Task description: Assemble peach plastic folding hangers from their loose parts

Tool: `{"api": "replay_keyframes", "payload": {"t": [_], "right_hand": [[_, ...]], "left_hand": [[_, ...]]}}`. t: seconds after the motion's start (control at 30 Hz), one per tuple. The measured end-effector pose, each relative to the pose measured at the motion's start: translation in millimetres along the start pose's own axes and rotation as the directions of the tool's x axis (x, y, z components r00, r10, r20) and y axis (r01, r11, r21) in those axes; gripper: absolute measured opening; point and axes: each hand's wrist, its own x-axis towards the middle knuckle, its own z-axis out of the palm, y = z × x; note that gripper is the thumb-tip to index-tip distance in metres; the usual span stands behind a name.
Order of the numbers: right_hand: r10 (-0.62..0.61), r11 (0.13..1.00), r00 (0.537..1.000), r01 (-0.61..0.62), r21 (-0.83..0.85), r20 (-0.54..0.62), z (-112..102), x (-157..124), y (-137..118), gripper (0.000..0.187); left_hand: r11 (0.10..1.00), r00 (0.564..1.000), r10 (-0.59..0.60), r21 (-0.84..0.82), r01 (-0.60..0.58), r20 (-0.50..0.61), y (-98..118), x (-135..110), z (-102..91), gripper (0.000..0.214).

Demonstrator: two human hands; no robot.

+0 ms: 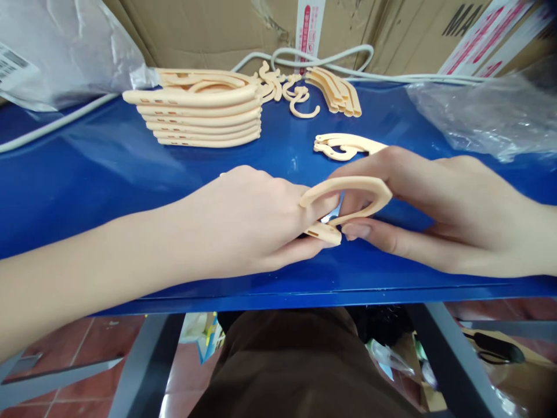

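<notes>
Over the front of the blue table, my left hand [265, 223] is closed around a cream plastic hanger part [324, 233], mostly hidden by the fingers. A curved loop [363, 183] of the same plastic stands up between my two hands. My right hand [418, 215] has its thumb and fingers closed around the loop's right and lower side. Whether the loop and the lower part are joined, I cannot tell. Just behind the right fingers lies a folded hanger [348, 142], partly covered by that hand.
Hanger bodies [204, 119] are stacked back left, beside loose hooks [304, 104] and a pile of curved arms [335, 90]. A pale cable [322, 58] runs before cardboard boxes [217, 35]. Plastic bags [491, 116] lie at both sides. The table edge [278, 299] is close to me.
</notes>
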Motion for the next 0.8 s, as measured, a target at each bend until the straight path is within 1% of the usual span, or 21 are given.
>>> {"api": "replay_keyframes", "payload": {"t": [0.03,0.07,0.13,0.2,0.3,0.33,0.43,0.53,0.6,0.7,0.73,0.77,0.8], "right_hand": [[-0.003,1.0,1.0,0.002,-0.018,-0.013,-1.0,0.6,0.7,0.01],[-0.01,0.999,0.999,0.009,-0.041,-0.03,-2.3,1.4,1.3,0.008],[-0.036,0.997,0.997,0.03,-0.075,-0.074,-5.4,2.8,2.3,0.014],[-0.062,0.996,0.993,0.055,-0.072,-0.102,-7.8,3.7,3.5,0.013],[-0.069,0.998,0.987,0.069,-0.003,-0.142,-7.5,4.2,5.9,0.007],[-0.052,0.998,0.988,0.057,0.029,-0.149,-6.5,4.4,6.6,0.004],[-0.01,0.99,0.988,0.032,0.141,-0.156,-2.8,5.0,7.5,0.008],[-0.004,0.98,0.988,0.034,0.196,-0.152,-1.1,5.2,6.6,0.016],[0.0,0.979,0.989,0.03,0.203,-0.148,-1.1,5.1,6.0,0.017],[0.003,0.976,0.992,0.024,0.217,-0.125,-0.8,5.0,6.2,0.015],[-0.031,0.968,0.99,0.065,0.242,-0.14,-0.6,5.0,6.4,0.015],[0.005,0.972,0.991,0.027,0.232,-0.136,-0.3,5.1,6.8,0.014],[-0.009,0.973,0.992,0.038,0.228,-0.128,-0.2,5.1,7.0,0.015]], "left_hand": [[0.999,0.999,0.021,0.034,-0.022,0.031,-0.1,0.5,-0.5,0.037],[0.997,0.997,0.035,0.062,-0.039,0.061,-0.2,0.9,-1.5,0.037],[0.995,0.995,0.041,0.084,-0.049,0.089,0.3,1.4,-3.5,0.034],[0.996,0.996,0.039,0.074,-0.045,0.082,1.1,1.3,-3.8,0.029],[0.996,0.999,0.051,0.074,-0.052,0.02,1.4,-0.4,1.9,0.029],[0.995,0.998,0.059,0.079,-0.056,-0.033,1.1,-1.2,4.9,0.03],[0.993,0.985,0.095,0.076,-0.085,-0.141,-0.3,-3.4,11.5,0.034],[0.991,0.986,0.11,0.089,-0.1,-0.121,-0.9,-4.4,9.8,0.04],[0.989,0.987,0.125,0.093,-0.115,-0.106,-0.8,-4.7,5.6,0.041],[0.984,0.978,0.16,0.103,-0.146,-0.137,-0.7,-5.1,0.9,0.041],[0.982,0.976,0.168,0.11,-0.153,-0.142,-0.7,-5.2,0.4,0.041],[0.981,0.973,0.172,0.115,-0.156,-0.15,-0.7,-5.2,0.2,0.042],[0.981,0.973,0.175,0.117,-0.158,-0.152,-0.6,-5.2,0.4,0.043]]}}
